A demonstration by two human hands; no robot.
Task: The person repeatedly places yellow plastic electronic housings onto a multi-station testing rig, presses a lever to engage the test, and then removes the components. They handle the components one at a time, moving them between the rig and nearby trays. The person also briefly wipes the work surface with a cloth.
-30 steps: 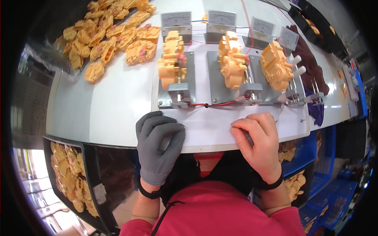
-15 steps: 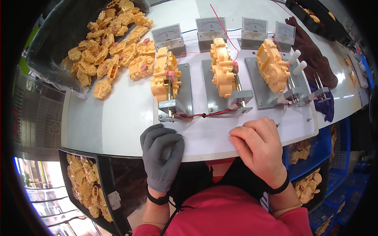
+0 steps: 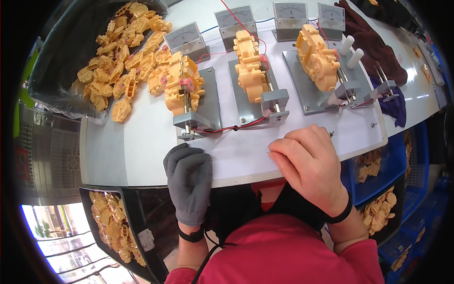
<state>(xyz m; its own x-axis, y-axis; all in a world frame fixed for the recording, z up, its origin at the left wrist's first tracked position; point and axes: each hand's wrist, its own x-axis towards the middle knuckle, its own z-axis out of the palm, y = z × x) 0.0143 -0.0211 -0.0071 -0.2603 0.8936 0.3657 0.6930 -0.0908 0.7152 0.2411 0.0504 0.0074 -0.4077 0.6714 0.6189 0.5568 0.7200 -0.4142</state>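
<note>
My left hand, in a grey knit glove, lies at the near edge of the table with its fingers curled in and nothing visible in them. To the right, my bare right hand rests on the white sheet, thumb close to the bent fingers, no object showing. Beyond my hands, yellow plastic gear housings are seated on grey test fixtures: a left housing, a middle housing and a right housing. Metal pins on the left fixture block reach the pink part of its housing. Neither hand touches a fixture.
Several analog meters stand behind the fixtures. A heap of yellow housings spills from a dark lined bin at far left. White pegs, a brown cloth and a purple cloth are at right. Filled bins sit below the table.
The whole view has shifted, so the fixtures and meters appear higher and farther left. Both hands keep almost the same pose at the table edge.
</note>
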